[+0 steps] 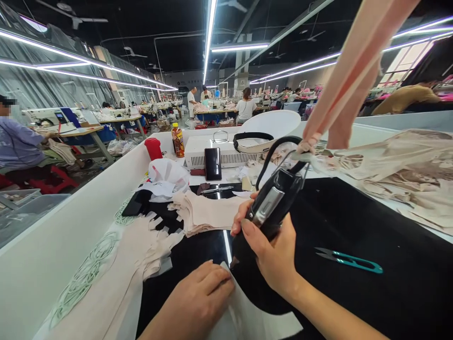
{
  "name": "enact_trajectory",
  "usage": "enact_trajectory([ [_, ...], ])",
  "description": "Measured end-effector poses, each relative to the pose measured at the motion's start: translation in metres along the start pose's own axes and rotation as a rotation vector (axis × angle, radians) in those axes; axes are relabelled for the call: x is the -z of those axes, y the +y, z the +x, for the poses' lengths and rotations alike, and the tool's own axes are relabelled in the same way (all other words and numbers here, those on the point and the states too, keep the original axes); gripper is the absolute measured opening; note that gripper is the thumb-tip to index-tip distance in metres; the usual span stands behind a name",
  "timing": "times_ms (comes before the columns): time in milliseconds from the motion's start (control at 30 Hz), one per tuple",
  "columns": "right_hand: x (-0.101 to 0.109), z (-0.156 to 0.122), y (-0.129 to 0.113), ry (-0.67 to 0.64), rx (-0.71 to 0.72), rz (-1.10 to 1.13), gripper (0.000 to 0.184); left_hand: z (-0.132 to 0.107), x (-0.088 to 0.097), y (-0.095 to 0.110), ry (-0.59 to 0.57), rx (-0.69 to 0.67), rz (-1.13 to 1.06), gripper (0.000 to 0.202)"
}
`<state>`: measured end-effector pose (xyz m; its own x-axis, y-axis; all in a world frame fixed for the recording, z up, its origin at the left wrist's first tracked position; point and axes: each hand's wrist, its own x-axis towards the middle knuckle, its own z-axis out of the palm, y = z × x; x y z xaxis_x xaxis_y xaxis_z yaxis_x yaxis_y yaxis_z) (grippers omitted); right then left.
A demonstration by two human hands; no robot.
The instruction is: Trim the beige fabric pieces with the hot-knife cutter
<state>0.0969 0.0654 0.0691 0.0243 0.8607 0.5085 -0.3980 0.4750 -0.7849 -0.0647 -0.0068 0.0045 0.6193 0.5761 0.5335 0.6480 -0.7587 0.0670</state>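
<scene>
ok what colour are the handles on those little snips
Teal, on the snips lying right of the right hand gripping the black tool; head view.

Small blue-green snips [348, 260] lie on the black mat [371, 217], well apart from a stack of pale pink cloth pieces [205, 212]. At the back of the table a red cup [153, 148] and a brown bottle [178, 140] stand near each other. A black phone [213, 164] leans on a white box [198, 153]. A big heap of light cloth [406, 174] lies on the right. Pale green loops of cord [85, 274] lie on the left. Far away, people [245, 107] sit at sewing tables.
</scene>
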Motion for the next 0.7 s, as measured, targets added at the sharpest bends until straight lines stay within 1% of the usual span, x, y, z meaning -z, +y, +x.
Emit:
enact_trajectory([
  [267, -0.0007, -0.0028, -0.0011, -0.029, 0.020, -0.006, 0.028, -0.0017, 0.0009, -0.0024, -0.019, -0.019, 0.009, 0.028],
  [467, -0.0027, -0.0039, -0.0039, -0.052, 0.026, -0.010, 0.029, -0.0015, 0.0015, -0.0038, 0.015, -0.050, 0.045, 0.028],
  [600, -0.0039, -0.0060, -0.0024, -0.048, 0.032, -0.046, 0.028, 0.0007, 0.0026, -0.0032, 0.030, -0.060, 0.071, 0.031],
  [700, -0.0041, -0.0068, -0.0014, -0.018, 0.050, -0.115, 0.027, 0.0022, 0.0040, -0.0025, 0.017, -0.049, 0.070, 0.032],
])
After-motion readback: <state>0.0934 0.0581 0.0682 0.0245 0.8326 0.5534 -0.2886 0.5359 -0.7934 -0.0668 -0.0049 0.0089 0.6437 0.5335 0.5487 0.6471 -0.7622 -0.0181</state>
